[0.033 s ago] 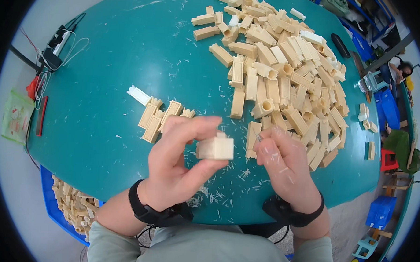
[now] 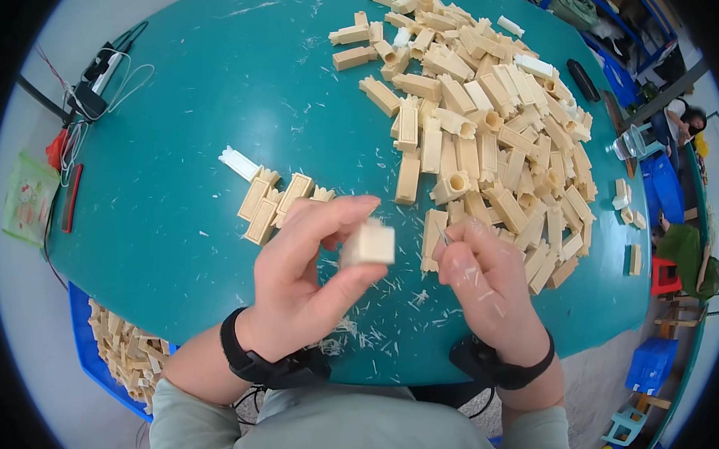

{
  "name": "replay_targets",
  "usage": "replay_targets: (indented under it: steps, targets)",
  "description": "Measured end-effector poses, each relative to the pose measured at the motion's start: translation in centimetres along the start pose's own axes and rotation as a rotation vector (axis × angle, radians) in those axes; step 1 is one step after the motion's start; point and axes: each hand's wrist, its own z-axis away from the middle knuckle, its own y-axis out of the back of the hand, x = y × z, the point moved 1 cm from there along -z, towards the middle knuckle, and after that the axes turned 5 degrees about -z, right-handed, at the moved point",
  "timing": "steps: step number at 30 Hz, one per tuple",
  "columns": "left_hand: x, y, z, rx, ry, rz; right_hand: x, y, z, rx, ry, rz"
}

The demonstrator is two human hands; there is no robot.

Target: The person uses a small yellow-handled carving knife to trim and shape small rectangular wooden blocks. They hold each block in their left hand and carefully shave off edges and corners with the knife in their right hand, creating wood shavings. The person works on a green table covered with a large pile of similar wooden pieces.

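A cream, box-shaped plastic piece (image 2: 372,244) is pinched between the thumb and fingers of my left hand (image 2: 297,266). Its square end faces right, and its outline is blurred. My right hand (image 2: 485,278) is closed a short way to the right, with pale shavings stuck to its skin. From its fingertips pokes the tip of a thin metal blade (image 2: 444,238); the rest is hidden in the grip. Tip and piece are apart. Beyond my left hand lie several similar pieces (image 2: 262,220), with a white one (image 2: 239,163) beside them.
A big heap of cream pieces (image 2: 491,146) covers the right of the green table (image 2: 160,208). Shavings (image 2: 362,337) litter the near edge. Left are a power strip (image 2: 99,75) and a red stick-like thing (image 2: 72,199); below, a blue bin (image 2: 89,357) of pieces. A person (image 2: 685,118) is far right.
The held piece has shifted slightly left and up and turned a little in my left hand. My right hand has barely moved.
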Motion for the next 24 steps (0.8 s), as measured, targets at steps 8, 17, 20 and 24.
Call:
replay_targets:
  steps: [8,17,20,24]
  targets:
    - [-1.1,-1.0,-0.3,0.010,0.447,0.781,1.0,-1.0,0.4,0.006,0.041,0.034]
    - [-0.3,-0.7,-0.1,-0.440,0.220,0.486,0.3,-0.7,0.6,-0.012,0.084,0.004]
    - [-0.5,-0.9,0.3,-0.392,0.249,0.546,0.3,-0.7,0.5,-0.007,0.097,-0.021]
    - [-0.8,-0.9,0.4,-0.312,0.232,0.575,0.5,-0.8,0.6,0.010,0.143,0.004]
